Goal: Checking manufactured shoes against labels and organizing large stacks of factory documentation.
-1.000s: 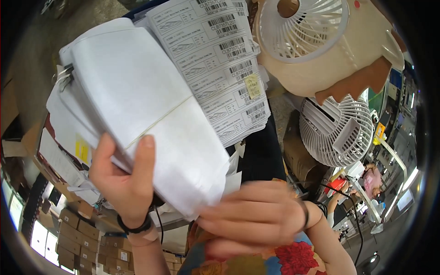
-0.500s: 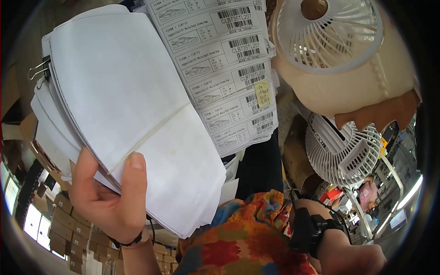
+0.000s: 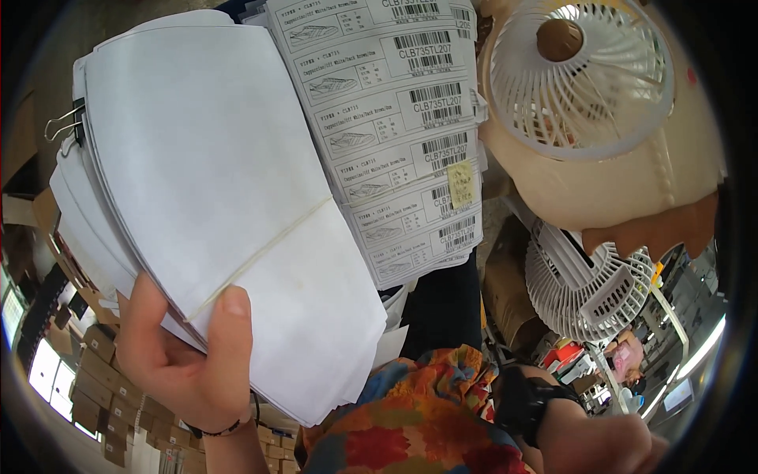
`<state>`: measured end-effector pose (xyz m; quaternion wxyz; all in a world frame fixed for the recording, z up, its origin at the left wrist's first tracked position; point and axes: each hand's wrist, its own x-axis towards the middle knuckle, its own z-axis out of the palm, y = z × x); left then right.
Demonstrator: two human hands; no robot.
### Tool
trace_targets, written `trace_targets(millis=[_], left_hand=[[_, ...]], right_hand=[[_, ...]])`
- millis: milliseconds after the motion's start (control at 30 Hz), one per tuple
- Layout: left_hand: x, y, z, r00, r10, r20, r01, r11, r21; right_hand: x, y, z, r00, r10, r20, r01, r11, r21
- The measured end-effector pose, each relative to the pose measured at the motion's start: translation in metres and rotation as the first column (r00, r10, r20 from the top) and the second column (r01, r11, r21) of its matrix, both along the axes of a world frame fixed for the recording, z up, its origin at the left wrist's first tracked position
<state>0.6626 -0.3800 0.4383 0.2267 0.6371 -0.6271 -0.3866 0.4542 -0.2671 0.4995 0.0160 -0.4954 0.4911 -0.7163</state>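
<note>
In the head view, the left hand grips a thick stack of blank white sheets from below, its thumb pressed flat on the top sheet and the other fingers curled under the stack's lower left edge, so the paper is pinched between thumb and fingers. A thin rubber band runs slantwise across the top sheet, and a black binder clip bites the stack at its upper left edge. The stack is held up high in the left and middle of the picture, tilted, with its lower corner hanging down toward the person's colourful patterned sleeve. Just beside the stack on its right, and partly tucked behind it, hangs a sheet of barcode labels, each with a small shoe drawing, and a small yellow sticky note is stuck near its right edge. The right hand sits low at the lower right, well apart from the paper, with a black wristwatch on the wrist; only part of the hand shows at the picture's edge, so I cannot tell whether its fingers are spread or closed. A white fan sits at the upper right against a beige housing, and a second white fan lies below it. Stacked cardboard boxes fill the lower left.
</note>
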Motion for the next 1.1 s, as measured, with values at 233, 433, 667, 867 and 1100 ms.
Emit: trace_targets(millis=[233, 433, 667, 867, 1100], left_hand=[[-0.006, 0.005, 0.000, 0.998, 0.050, -0.033, -0.048, 0.997, 0.062], [-0.014, -0.017, -0.010, 0.798, -0.598, -0.075, 0.588, 0.800, -0.121], [-0.014, -0.009, -0.006, 0.882, -0.460, -0.105, 0.461, 0.887, -0.013], [-0.009, -0.013, -0.015, 0.864, -0.490, -0.116, 0.482, 0.871, -0.093], [-0.012, -0.007, -0.007, 0.888, -0.415, -0.196, 0.409, 0.910, -0.072]], right_hand=[[-0.012, 0.036, -0.085, 0.974, 0.154, 0.168, -0.218, 0.419, 0.882], [0.008, 0.004, -0.065, 0.752, -0.050, 0.658, -0.614, 0.312, 0.725], [-0.013, 0.011, -0.078, 0.687, -0.257, 0.680, -0.571, 0.388, 0.723], [-0.016, 0.012, -0.084, 0.687, -0.240, 0.686, -0.577, 0.393, 0.716], [0.011, 0.001, -0.053, 0.752, 0.507, 0.421, -0.591, 0.234, 0.772]])
